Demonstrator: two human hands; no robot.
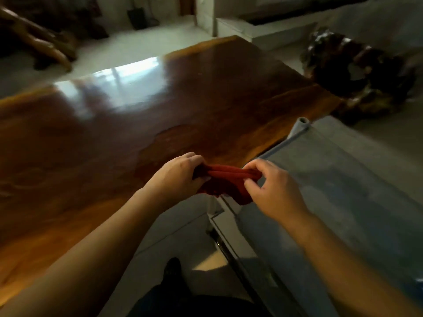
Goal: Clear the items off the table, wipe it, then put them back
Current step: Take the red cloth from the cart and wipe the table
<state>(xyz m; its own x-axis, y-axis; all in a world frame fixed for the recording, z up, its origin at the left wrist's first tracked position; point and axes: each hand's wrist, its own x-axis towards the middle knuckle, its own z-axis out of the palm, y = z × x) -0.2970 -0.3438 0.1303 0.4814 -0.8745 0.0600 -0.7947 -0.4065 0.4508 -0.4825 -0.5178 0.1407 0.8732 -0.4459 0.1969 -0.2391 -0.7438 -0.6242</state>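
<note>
We hold a red cloth (225, 179) bunched between our two hands: our left hand (180, 172) is closed around one end, and our right hand (272, 186) pinches the other end with fingertips. The cloth hangs just above the near corner of the wooden surface (137, 124), where it meets a grey glass-topped stand (343, 179) to the cloth's right. Beyond the cloth, the surface shows nothing standing on it, so the clearing looks done and the wiping is likely in hand. To do it well, we should fold the cloth into a flat pad, press it down evenly, and work in overlapping strokes from the far edge back toward this corner.
</note>
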